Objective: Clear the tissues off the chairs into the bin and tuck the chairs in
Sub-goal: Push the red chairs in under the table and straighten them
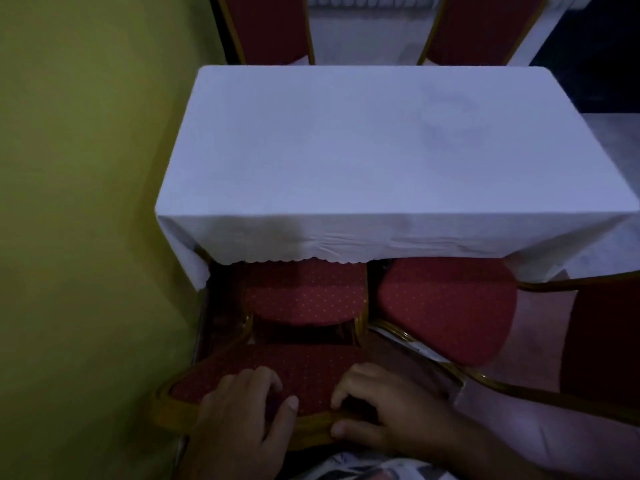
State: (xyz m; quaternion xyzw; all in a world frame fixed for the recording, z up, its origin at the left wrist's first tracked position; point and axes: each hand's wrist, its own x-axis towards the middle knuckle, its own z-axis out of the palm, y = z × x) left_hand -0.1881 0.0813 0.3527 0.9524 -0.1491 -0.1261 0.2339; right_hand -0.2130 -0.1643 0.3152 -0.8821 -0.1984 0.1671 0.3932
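Note:
A red dotted chair with a gold frame (304, 296) stands at the near left of the table, its seat partly under the white cloth. My left hand (239, 414) and my right hand (384, 410) both grip the top of its backrest (298, 368), fingers over the front and thumbs on the gold rim. A second red chair (446, 306) stands to the right, angled and pulled out from the table. No tissue shows on either seat. No bin is in view.
The table (381, 150) wears a white cloth with a scalloped hem. Two more red chairs (273, 26) (485, 26) stand at its far side. A yellow-green wall (86, 202) runs close along the left. Pale floor lies at the right.

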